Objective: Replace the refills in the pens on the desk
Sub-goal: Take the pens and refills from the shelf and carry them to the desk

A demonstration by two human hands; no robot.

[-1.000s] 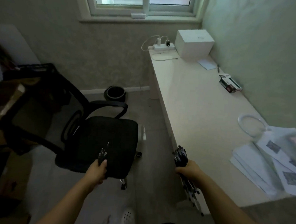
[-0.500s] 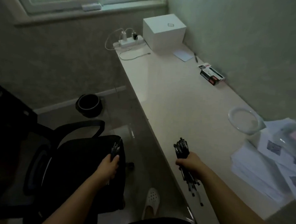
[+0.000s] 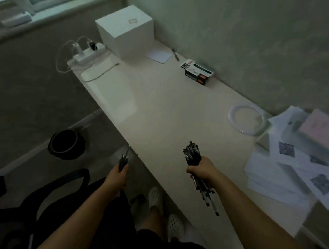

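Note:
My right hand (image 3: pixel 201 169) grips a thick bundle of black pens (image 3: pixel 192 153) over the near part of the white desk (image 3: pixel 160 109); the pens' lower ends stick out below my fist. My left hand (image 3: pixel 119 176) holds a thin bundle of dark refills (image 3: pixel 124 158), tips up, just off the desk's left edge above the floor. A single pen (image 3: pixel 175 54) lies far back by the wall.
A white cube box (image 3: pixel 126 30), a power strip with cables (image 3: pixel 87 53), a note pad (image 3: pixel 159 55), a small pen carton (image 3: pixel 198 72), a clear ring (image 3: pixel 247 118) and a paper stack (image 3: pixel 289 166) sit on the desk. A black office chair (image 3: pixel 36 203) and a black bin (image 3: pixel 66 144) stand left.
The view has swung right and closer to the desk. Both hands, still holding their bundles, have moved toward the desk; the right one is now over its surface.

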